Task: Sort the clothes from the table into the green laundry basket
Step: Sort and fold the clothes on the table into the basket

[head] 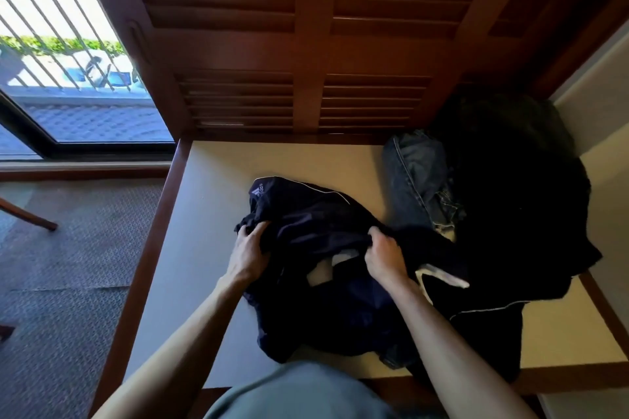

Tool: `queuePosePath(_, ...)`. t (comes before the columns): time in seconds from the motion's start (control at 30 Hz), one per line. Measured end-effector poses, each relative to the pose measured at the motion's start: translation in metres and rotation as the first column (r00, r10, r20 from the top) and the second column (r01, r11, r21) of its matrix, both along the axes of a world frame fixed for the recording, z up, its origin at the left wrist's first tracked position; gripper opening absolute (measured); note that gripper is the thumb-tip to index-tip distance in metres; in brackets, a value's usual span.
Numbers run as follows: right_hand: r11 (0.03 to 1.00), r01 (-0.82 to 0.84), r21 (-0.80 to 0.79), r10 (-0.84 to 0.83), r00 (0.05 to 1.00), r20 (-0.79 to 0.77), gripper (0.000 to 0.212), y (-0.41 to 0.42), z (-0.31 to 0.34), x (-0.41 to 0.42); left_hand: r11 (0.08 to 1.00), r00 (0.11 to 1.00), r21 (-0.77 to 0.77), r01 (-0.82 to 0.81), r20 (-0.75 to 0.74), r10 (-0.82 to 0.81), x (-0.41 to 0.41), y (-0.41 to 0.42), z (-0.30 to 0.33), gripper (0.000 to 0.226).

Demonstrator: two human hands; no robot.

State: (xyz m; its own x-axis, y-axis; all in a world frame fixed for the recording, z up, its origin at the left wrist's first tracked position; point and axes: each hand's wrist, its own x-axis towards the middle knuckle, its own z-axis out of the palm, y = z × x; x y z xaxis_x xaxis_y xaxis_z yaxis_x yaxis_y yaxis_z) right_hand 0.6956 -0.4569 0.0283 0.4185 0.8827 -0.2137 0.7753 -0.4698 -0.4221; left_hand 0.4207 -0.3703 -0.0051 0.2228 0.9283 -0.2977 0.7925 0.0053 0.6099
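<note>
carpeted room (a home): louvered shutters [306, 44], balcony door [68, 61].

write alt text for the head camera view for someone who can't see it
Seen from above, a person's left hand and right hand each grip a dark navy sports garment bunched on a cream table with a wooden rim. Folded jeans and a pile of black clothes lie to the right; no green basket is in view.

Both bare forearms reach forward from the bottom edge, converging toward the centre. The left hand [247, 257], at about 9 o'clock from the right hand [386, 257], has its fingers curled into a bunch of dark fabric. The right hand's fingers are likewise curled, pinching dark fabric, knuckles up.
</note>
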Motion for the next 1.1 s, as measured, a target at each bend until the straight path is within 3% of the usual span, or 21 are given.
queuePosePath(0.1, 0.989, 0.1, 0.109, -0.068, 0.962, -0.264, 0.038, 0.032, 0.015, -0.028, 0.992, 0.99, -0.073, -0.105, 0.09, 0.111, -0.012, 0.015, 0.009, 0.066)
queuePosePath(0.2, 0.989, -0.023, 0.143, 0.08, 0.912, -0.402, 0.04, 0.055, 0.026, -0.077, 0.978, 0.929, -0.141, -0.155, 0.316, 0.193, -0.016, 0.013, 0.023, 0.071)
queuePosePath(0.27, 0.981, -0.166, 0.099, 0.193, 0.797, -0.572, 0.037, 0.056, 0.027, -0.107, 0.97, 0.861, -0.155, -0.188, 0.449, 0.239, -0.013, 0.01, 0.034, 0.067)
queuePosePath(0.33, 0.943, -0.332, 0.009, 0.243, 0.671, -0.701, 0.039, 0.047, 0.025, -0.117, 0.981, 0.878, -0.111, -0.157, 0.438, 0.191, -0.009, 0.004, 0.042, 0.067)
queuePosePath(0.4, 0.917, -0.399, -0.012, 0.27, 0.641, -0.718, 0.04, 0.037, 0.025, -0.107, 0.994, 0.95, -0.039, -0.103, 0.293, 0.11, -0.008, -0.006, 0.042, 0.077)
queuePosePath(0.47, 0.944, -0.329, -0.005, 0.265, 0.767, -0.584, 0.048, 0.031, 0.023, -0.079, 0.997, 0.992, -0.057, -0.048, 0.111, 0.054, -0.001, -0.021, 0.038, 0.089)
queuePosePath(0.53, 0.939, -0.326, -0.109, 0.26, 0.881, -0.395, 0.078, 0.024, 0.015, -0.045, 0.993, 0.997, -0.109, 0.035, -0.068, -0.042, 0.01, -0.039, 0.03, 0.105)
queuePosePath(0.6, 0.841, -0.406, -0.357, 0.28, 0.892, -0.355, 0.108, 0.012, 0.01, -0.024, 0.983, 0.966, -0.128, 0.135, -0.202, -0.159, 0.019, -0.055, 0.019, 0.125)
queuePosePath(0.67, 0.686, -0.475, -0.551, 0.394, 0.879, -0.268, 0.12, -0.008, 0.003, -0.02, 0.971, 0.924, -0.106, 0.212, -0.301, -0.235, 0.025, -0.064, 0.005, 0.134)
queuePosePath(0.73, 0.661, -0.472, -0.583, 0.535, 0.841, -0.074, 0.109, -0.03, -0.007, -0.033, 0.964, 0.892, -0.074, 0.256, -0.367, -0.265, 0.026, -0.068, -0.007, 0.129)
queuePosePath(0.83, 0.732, -0.472, -0.49, 0.596, 0.793, 0.127, 0.087, -0.042, -0.017, -0.055, 0.962, 0.883, -0.041, 0.271, -0.387, -0.266, 0.021, -0.063, -0.014, 0.117)
queuePosePath(1.0, 0.823, -0.48, -0.304, 0.539, 0.829, 0.151, 0.036, -0.01, 0.009, -0.073, 0.971, 0.899, 0.049, 0.234, -0.391, -0.197, 0.003, -0.05, -0.015, 0.082)
queuePosePath(1.1, 0.868, -0.461, -0.182, 0.486, 0.864, 0.132, 0.028, 0.017, 0.031, -0.085, 0.989, 0.933, 0.026, 0.143, -0.337, -0.126, -0.008, -0.045, -0.014, 0.066)
